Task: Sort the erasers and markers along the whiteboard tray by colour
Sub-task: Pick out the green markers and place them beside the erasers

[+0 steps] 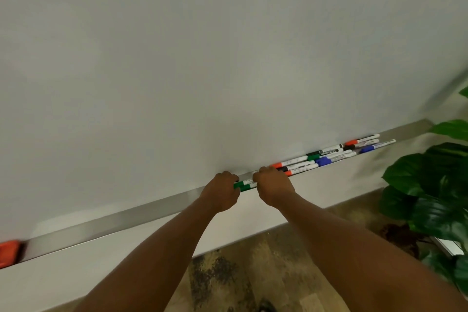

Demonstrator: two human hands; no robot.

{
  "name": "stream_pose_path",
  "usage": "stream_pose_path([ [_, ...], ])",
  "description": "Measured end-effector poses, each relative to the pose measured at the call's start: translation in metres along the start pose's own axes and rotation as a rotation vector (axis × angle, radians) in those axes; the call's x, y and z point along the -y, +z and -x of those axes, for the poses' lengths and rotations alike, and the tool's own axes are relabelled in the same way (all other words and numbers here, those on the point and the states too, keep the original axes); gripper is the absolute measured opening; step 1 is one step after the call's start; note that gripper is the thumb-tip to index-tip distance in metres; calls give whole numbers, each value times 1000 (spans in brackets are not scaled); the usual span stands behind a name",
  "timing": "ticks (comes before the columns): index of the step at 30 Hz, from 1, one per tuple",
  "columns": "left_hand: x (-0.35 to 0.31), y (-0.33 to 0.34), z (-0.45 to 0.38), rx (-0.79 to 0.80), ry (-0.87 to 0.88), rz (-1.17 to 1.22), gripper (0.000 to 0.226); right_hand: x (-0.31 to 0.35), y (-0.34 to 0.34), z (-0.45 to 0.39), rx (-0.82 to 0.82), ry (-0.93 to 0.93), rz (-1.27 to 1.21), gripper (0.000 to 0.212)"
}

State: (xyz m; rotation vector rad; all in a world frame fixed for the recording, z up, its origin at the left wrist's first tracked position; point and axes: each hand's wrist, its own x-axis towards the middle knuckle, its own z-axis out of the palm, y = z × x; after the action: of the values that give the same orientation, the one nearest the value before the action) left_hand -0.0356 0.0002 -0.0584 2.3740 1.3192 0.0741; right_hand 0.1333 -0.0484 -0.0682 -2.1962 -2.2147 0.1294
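A long metal whiteboard tray [141,213] slopes up to the right under the whiteboard. Green-capped markers [244,184] lie in the tray between my two hands. My left hand [222,192] is curled around their left end. My right hand [274,187] is closed over their right part. To the right lies a row of several markers [326,156] with red, black, green and blue caps. A red eraser [8,256] sits in the tray at the far left edge of view.
A leafy green plant [435,190] stands at the right, close to the tray's end. Patterned brown floor [253,273] shows below the wall. The whiteboard [202,58] fills the upper view.
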Motion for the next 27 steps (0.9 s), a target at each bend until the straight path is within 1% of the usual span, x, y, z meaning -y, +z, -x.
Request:
stream_pose_path([
  [4,-16,10,-15,-14,28,-3,29,-20,14,8,13,-26,24,26],
  [8,-21,17,-27,-2,-1,-34,30,-28,21,10,-7,-60,70,28],
  [13,-24,21,-35,32,4,-96,34,-35,22,6,-47,-64,59,24],
  [17,-25,24,-38,34,4,-134,34,-37,22,0,-35,-88,52,26],
  [24,-23,24,-34,63,3,-330,28,-41,24,-8,2,-125,89,31],
  [27,-25,21,-33,55,-18,-364,27,-44,26,-10,-6,-153,100,31],
])
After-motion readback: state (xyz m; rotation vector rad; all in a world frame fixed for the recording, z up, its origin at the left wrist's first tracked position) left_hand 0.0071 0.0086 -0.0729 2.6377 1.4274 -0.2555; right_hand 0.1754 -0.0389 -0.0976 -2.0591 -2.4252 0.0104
